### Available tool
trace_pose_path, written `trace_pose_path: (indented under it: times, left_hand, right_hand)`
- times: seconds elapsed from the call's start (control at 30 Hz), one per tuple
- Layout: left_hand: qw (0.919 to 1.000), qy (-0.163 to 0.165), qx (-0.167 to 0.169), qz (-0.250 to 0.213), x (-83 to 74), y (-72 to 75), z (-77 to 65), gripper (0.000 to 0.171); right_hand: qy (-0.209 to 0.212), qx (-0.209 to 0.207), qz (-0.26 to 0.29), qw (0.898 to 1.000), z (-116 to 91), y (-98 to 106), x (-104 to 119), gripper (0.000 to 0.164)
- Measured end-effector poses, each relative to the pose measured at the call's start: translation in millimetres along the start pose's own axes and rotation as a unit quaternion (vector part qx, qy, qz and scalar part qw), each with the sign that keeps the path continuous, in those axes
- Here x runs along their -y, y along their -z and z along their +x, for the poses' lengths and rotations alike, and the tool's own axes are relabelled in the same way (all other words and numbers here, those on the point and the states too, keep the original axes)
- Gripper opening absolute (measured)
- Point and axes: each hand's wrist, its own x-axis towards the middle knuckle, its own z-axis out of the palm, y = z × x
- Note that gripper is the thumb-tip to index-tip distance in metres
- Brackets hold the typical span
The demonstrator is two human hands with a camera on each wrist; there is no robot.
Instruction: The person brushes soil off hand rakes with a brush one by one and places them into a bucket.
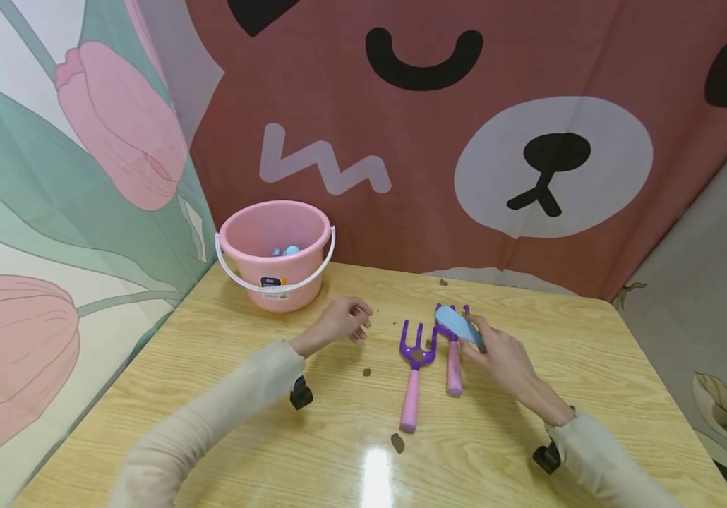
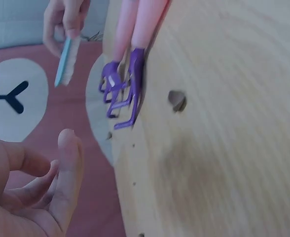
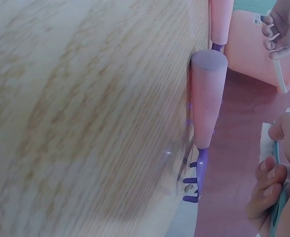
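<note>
My right hand [image 1: 506, 358] grips a light blue brush [image 1: 455, 324] above the table's right half. In the left wrist view, white bristles show along one side of the brush [image 2: 63, 61]. Under it lies a small rake [image 1: 454, 370] with a pink handle and purple tines, partly covered by the brush. A matching purple-and-pink hand fork [image 1: 411, 395] lies to the left of the rake, a brown flake over its head. My left hand [image 1: 341, 321] hovers between the bucket and the fork, fingers loosely curled, holding nothing.
A pink bucket [image 1: 277, 282] with a white handle stands at the back left, light blue items [image 1: 291, 250] inside. Brown flakes [image 1: 397, 443] are scattered over the wooden table [image 1: 262, 437]. A printed bear curtain [image 1: 427, 155] hangs behind the table.
</note>
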Motion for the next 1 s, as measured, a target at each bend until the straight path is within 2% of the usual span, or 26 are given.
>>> trace_pose_path:
  times: [0.23,0.4,0.53,0.8,1.0]
  left_hand:
    - [0.9976,0.030,0.061,0.011,4.4,-18.9,-4.8,0.023]
    - [0.9948,0.041,0.094,-0.003,10.7,-33.2,-6.9,0.023]
    - [0.9935,0.044,0.105,-0.009,12.1,-42.4,-9.3,0.021]
    - [0.9893,0.060,0.129,0.031,8.5,-57.9,-16.2,0.016]
    - [0.9854,0.082,0.143,0.044,9.7,-72.3,-20.6,0.017]
  right_hand:
    - [0.004,-0.001,0.004,1.000,0,0,0,0.049]
    - [0.008,-0.003,0.004,1.000,0,-1,-1,0.049]
    - [0.010,-0.003,0.005,1.000,1,-1,-1,0.049]
    - [0.009,-0.002,0.003,1.000,1,0,0,0.049]
    - [0.003,0.001,0.003,1.000,0,-1,1,0.049]
